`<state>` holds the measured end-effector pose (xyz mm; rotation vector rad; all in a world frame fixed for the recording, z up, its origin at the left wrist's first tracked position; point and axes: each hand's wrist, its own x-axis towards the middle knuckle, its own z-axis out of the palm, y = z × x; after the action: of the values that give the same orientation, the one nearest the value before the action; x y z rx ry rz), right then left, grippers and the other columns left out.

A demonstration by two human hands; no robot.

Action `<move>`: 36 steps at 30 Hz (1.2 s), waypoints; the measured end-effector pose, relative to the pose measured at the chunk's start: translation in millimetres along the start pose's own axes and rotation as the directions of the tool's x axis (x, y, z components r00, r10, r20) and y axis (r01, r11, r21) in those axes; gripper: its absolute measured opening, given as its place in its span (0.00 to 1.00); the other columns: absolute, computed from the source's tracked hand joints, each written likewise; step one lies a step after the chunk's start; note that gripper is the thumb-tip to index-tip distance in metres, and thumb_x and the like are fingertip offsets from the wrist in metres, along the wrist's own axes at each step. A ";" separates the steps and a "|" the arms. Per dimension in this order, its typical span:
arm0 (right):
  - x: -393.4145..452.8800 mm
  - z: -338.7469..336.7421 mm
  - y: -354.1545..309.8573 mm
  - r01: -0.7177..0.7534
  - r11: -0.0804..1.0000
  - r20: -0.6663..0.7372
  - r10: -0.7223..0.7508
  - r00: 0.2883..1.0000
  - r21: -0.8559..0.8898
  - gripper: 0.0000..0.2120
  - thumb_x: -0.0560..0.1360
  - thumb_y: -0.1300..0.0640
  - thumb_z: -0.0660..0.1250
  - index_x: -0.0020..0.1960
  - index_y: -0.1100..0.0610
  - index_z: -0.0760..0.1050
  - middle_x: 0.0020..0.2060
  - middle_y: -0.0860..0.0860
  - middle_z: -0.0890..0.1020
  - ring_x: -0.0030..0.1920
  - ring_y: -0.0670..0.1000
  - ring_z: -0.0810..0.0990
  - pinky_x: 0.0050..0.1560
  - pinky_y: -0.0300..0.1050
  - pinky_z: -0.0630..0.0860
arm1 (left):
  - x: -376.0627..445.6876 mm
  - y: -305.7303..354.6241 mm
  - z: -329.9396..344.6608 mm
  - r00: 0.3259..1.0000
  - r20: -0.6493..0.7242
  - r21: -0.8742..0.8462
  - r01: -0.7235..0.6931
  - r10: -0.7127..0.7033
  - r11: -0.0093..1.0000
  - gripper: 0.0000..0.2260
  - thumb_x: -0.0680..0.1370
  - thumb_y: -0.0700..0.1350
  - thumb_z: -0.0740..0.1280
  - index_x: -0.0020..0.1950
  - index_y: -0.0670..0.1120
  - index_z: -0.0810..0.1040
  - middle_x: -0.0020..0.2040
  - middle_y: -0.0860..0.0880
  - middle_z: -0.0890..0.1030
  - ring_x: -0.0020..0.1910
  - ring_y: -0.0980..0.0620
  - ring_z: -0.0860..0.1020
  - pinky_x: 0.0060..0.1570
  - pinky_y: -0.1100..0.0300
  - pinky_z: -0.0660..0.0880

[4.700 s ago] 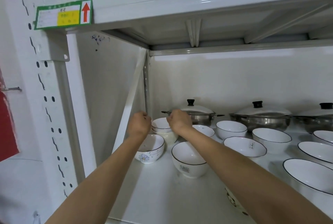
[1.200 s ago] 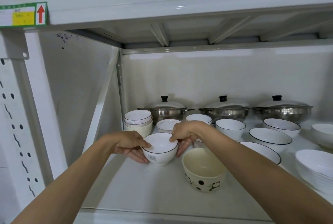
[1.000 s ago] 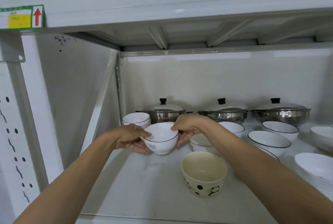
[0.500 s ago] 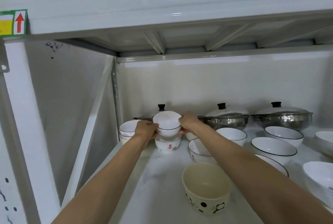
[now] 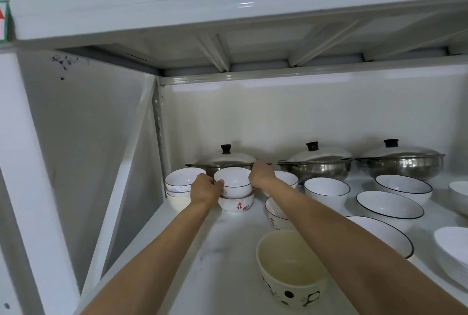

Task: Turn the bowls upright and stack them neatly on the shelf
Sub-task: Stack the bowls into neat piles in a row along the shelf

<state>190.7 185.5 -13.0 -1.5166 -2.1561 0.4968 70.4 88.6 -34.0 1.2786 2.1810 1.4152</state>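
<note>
Nearest the shelf's (image 5: 222, 259) front edge, a cream bowl with black spots (image 5: 291, 279) stands upright and alone; just beyond it a white bowl with red marks (image 5: 274, 216) waits, partly hidden behind the right forearm; wide black-rimmed bowls (image 5: 390, 207) sit loose to the right; further in, the left hand (image 5: 206, 189) and right hand (image 5: 260, 175) are closed on either side of a white black-rimmed bowl (image 5: 234, 181), upright and sitting in a bowl with red characters (image 5: 236, 204); whether it is fully seated I cannot tell; left of that, a finished-looking stack (image 5: 181, 189) stands by the corner post; lidded steel pots (image 5: 316, 165) line the back wall. My read: two stacks begun, every bowl in view already upright, several singles left to stack.
</note>
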 end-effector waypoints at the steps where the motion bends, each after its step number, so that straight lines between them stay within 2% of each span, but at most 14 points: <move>1: 1.5 1.5 0.6 0.009 1.000 0.000 -0.009 1.000 -0.014 0.16 0.73 0.70 0.62 0.31 0.59 0.62 0.35 0.54 0.76 0.44 0.54 0.76 0.25 0.39 0.60 | -0.1 -0.3 -0.1 1.000 -0.002 0.017 0.001 -0.001 1.000 0.14 0.77 0.44 0.67 0.32 0.41 0.74 0.32 0.43 0.76 0.36 0.45 0.73 0.39 0.59 0.68; 5: 1.8 4.5 4.6 0.008 1.000 -0.003 -0.008 1.000 -0.019 0.15 0.74 0.70 0.60 0.32 0.59 0.62 0.29 0.52 0.68 0.35 0.53 0.72 0.25 0.39 0.61 | -0.9 -2.5 1.7 1.000 -0.011 0.066 -0.004 0.004 0.998 0.19 0.76 0.45 0.67 0.26 0.43 0.68 0.30 0.44 0.74 0.35 0.45 0.71 0.38 0.59 0.66; 9: -3.1 2.4 3.8 0.006 0.999 0.007 -0.006 1.000 -0.031 0.09 0.72 0.70 0.62 0.36 0.62 0.69 0.32 0.51 0.72 0.39 0.54 0.73 0.29 0.41 0.66 | -2.7 -2.0 2.6 1.000 -0.013 0.091 -0.001 0.002 0.996 0.19 0.76 0.45 0.66 0.26 0.44 0.68 0.29 0.45 0.74 0.36 0.44 0.73 0.38 0.59 0.66; 12: -6.4 -0.2 3.6 0.002 0.999 0.020 -0.001 1.000 -0.037 0.13 0.71 0.70 0.63 0.31 0.59 0.66 0.29 0.52 0.70 0.34 0.53 0.72 0.27 0.40 0.64 | -3.2 -1.9 2.4 1.000 -0.006 0.078 0.001 -0.001 0.997 0.18 0.76 0.45 0.67 0.27 0.44 0.71 0.34 0.41 0.79 0.41 0.40 0.79 0.42 0.55 0.73; 15: -10.2 -4.5 2.4 0.019 0.999 0.019 -0.018 1.000 -0.034 0.12 0.70 0.69 0.63 0.31 0.59 0.67 0.30 0.53 0.75 0.37 0.56 0.75 0.32 0.41 0.71 | -4.7 -2.8 3.0 1.000 -0.003 0.060 -0.001 0.002 0.998 0.12 0.75 0.47 0.68 0.36 0.41 0.73 0.37 0.39 0.82 0.44 0.39 0.82 0.48 0.53 0.77; 18: -14.1 -16.8 4.9 0.027 0.999 0.005 -0.027 1.000 -0.038 0.11 0.70 0.68 0.63 0.31 0.58 0.69 0.34 0.54 0.79 0.34 0.54 0.77 0.30 0.39 0.69 | -8.5 -1.2 5.2 0.999 -0.026 0.032 -0.024 0.025 0.999 0.13 0.75 0.49 0.68 0.45 0.39 0.74 0.38 0.40 0.81 0.37 0.40 0.82 0.45 0.47 0.81; 20: -18.6 -31.7 9.5 0.043 0.998 -0.033 -0.045 0.998 -0.048 0.11 0.70 0.68 0.62 0.30 0.58 0.67 0.35 0.56 0.80 0.37 0.56 0.78 0.28 0.38 0.68 | -19.3 7.0 6.7 0.996 -0.009 0.045 -0.088 0.088 0.995 0.12 0.77 0.48 0.67 0.38 0.42 0.73 0.35 0.42 0.77 0.31 0.43 0.77 0.39 0.48 0.81; 24: -32.7 -64.0 27.8 0.034 0.993 -0.032 -0.038 0.999 -0.114 0.08 0.69 0.70 0.60 0.33 0.60 0.68 0.30 0.54 0.78 0.32 0.54 0.78 0.33 0.41 0.72 | -44.1 27.3 14.8 0.963 0.254 -0.040 -0.077 0.085 0.996 0.13 0.79 0.47 0.65 0.36 0.43 0.71 0.33 0.45 0.76 0.27 0.50 0.73 0.24 0.62 0.72; 26: -39.0 -74.9 39.5 0.021 0.986 0.008 -0.021 1.000 -0.165 0.07 0.70 0.68 0.59 0.35 0.61 0.73 0.34 0.56 0.83 0.32 0.56 0.82 0.38 0.45 0.79 | -53.0 34.8 18.5 0.888 0.460 -0.069 0.042 -0.005 0.997 0.13 0.79 0.50 0.65 0.41 0.42 0.74 0.36 0.43 0.78 0.26 0.51 0.75 0.23 0.64 0.74; 28: -49.4 -84.2 51.9 0.016 0.966 0.012 -0.014 1.000 -0.259 0.09 0.72 0.67 0.59 0.34 0.59 0.69 0.35 0.54 0.81 0.37 0.57 0.81 0.40 0.46 0.78 | -58.7 38.9 23.7 0.802 0.591 -0.043 0.139 -0.087 0.989 0.17 0.79 0.52 0.65 0.51 0.37 0.75 0.38 0.41 0.79 0.25 0.51 0.78 0.27 0.61 0.78; 30: -60.6 -91.5 62.4 0.000 0.938 -0.014 -0.006 1.000 -0.345 0.12 0.73 0.67 0.58 0.32 0.57 0.65 0.35 0.54 0.74 0.41 0.56 0.78 0.36 0.42 0.73 | -61.0 40.7 31.1 0.764 0.632 0.000 0.164 -0.127 0.986 0.22 0.78 0.54 0.65 0.60 0.35 0.72 0.41 0.40 0.81 0.27 0.50 0.81 0.29 0.59 0.80; 32: -67.2 -93.7 71.6 -0.012 0.924 0.034 0.027 0.999 -0.383 0.08 0.72 0.67 0.61 0.35 0.59 0.70 0.33 0.55 0.76 0.41 0.55 0.81 0.39 0.43 0.77 | -62.7 42.7 38.4 0.747 0.650 0.031 0.158 -0.140 0.987 0.24 0.78 0.55 0.64 0.63 0.37 0.70 0.42 0.40 0.83 0.30 0.50 0.83 0.29 0.60 0.79; 34: -67.4 -89.6 79.9 -0.065 0.947 0.169 0.123 0.978 -0.314 0.05 0.72 0.66 0.63 0.45 0.64 0.77 0.34 0.58 0.83 0.38 0.56 0.85 0.46 0.49 0.82 | -64.8 45.2 43.7 0.733 0.665 0.042 0.155 -0.143 0.987 0.23 0.79 0.55 0.63 0.64 0.38 0.70 0.41 0.41 0.83 0.28 0.52 0.82 0.26 0.62 0.77; 36: -66.5 -82.9 87.8 -0.157 0.968 0.293 0.210 0.933 -0.197 0.10 0.75 0.64 0.62 0.53 0.69 0.74 0.36 0.63 0.84 0.35 0.58 0.85 0.46 0.54 0.83 | -66.1 46.5 47.8 0.735 0.662 0.045 0.157 -0.147 0.987 0.21 0.80 0.51 0.63 0.65 0.36 0.70 0.40 0.41 0.82 0.24 0.53 0.80 0.23 0.63 0.75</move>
<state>324.4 154.3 -1.4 -1.8541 -2.3545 0.6704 163.1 73.9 -35.4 1.2981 1.7158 0.7301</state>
